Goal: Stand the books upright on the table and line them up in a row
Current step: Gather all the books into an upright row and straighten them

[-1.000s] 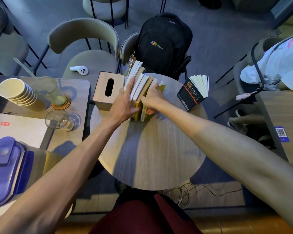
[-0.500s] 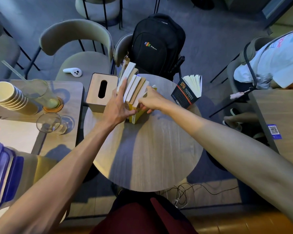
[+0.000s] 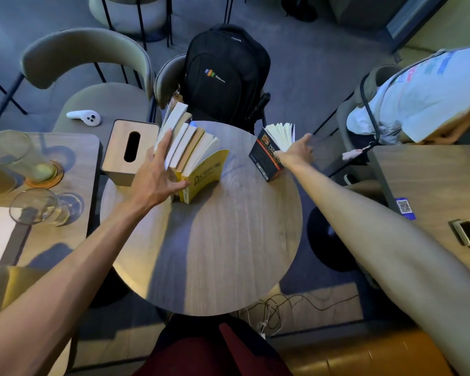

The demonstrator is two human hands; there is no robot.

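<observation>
Several books [image 3: 186, 147] stand upright in a row at the far left of the round wooden table [image 3: 215, 240], leaning against a wooden tissue box [image 3: 128, 153]. The rightmost of them is a yellow book [image 3: 208, 172], fanned slightly open. My left hand [image 3: 158, 177] presses flat on the left side and top of the row, fingers spread. A black book [image 3: 269, 156] stands apart at the table's far right edge, pages fanned. My right hand [image 3: 296, 153] is on it, fingers reaching over its pages; how firm the grip is I cannot tell.
A black backpack [image 3: 225, 74] sits on a chair behind the table. Left table [image 3: 73, 185] holds glasses [image 3: 36, 210] and cups. A white controller [image 3: 84, 118] lies on a chair seat. Right table [image 3: 432, 185] carries a small device [image 3: 465, 232]. Cables [image 3: 282, 308] lie on the floor.
My right hand left the row of books and moved right to the black book at the table's edge. The yellow book now fans open. My left hand stayed on the row.
</observation>
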